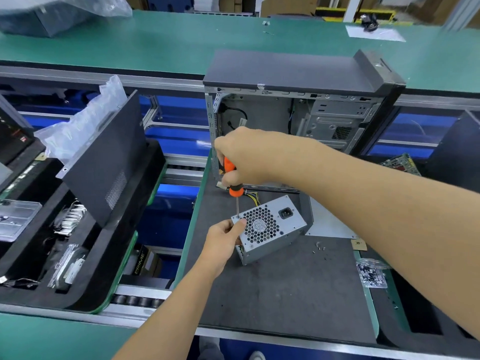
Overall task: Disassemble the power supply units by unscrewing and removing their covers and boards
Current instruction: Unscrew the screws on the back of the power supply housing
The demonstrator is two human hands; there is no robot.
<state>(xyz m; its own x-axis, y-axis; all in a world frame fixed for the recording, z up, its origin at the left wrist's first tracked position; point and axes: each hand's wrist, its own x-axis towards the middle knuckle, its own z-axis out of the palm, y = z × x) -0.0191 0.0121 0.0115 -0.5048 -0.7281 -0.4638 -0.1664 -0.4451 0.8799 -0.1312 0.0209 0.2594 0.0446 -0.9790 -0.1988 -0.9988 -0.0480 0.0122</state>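
A grey metal power supply unit (280,224) stands tilted on the dark mat (285,287), its honeycomb fan grille and power socket facing up. My left hand (223,240) grips its near left corner, thumb on the grille face. My right hand (244,154) holds an orange and black screwdriver (233,185) upright; its tip sits at the screw on the unit's top left corner. Yellow and black wires show behind the unit.
An open computer case (298,110) stands behind the unit. Loose screws (320,246) lie on the mat to the right, near a bag of screws (371,274). A black side panel (109,162) leans in the left tray with plastic wrap and parts. A circuit board (401,163) lies at right.
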